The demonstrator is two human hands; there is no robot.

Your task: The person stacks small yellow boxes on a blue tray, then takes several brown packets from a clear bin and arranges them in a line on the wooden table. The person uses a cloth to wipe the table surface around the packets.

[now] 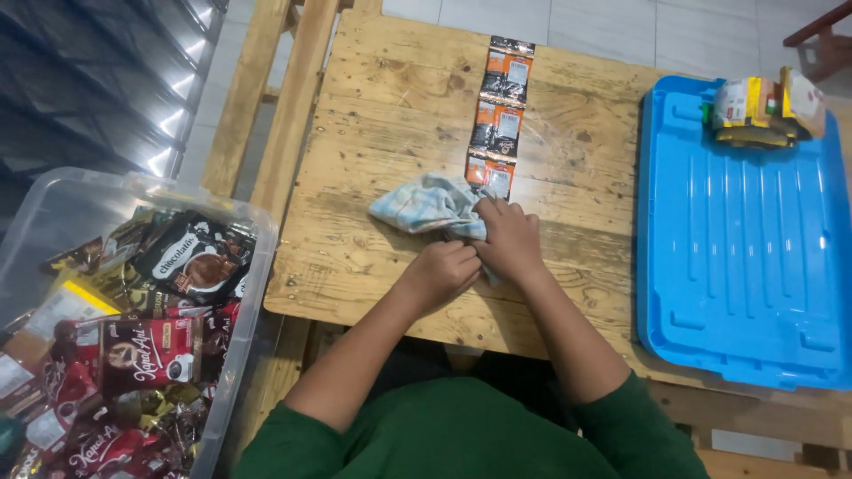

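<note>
From the head camera, you look down on a wooden table with both of your hands together near its front edge. Your left hand is curled into a loose fist, its fingers clenched on the near end of a pale blue checked cloth. Your right hand lies just beside it, touching it, fingers bent down and gripping the same cloth from the right. The cloth is bunched up and spreads away to the left of your hands, resting on the tabletop.

Just beyond your right hand, a strip of orange and black sachets runs straight away from you, its near end touching the cloth.

To your right lies a blue tray, with a bundle of yellow packets at its far corner. To your left, beside the table, stands a clear bin heaped with dark and red sachets.
</note>
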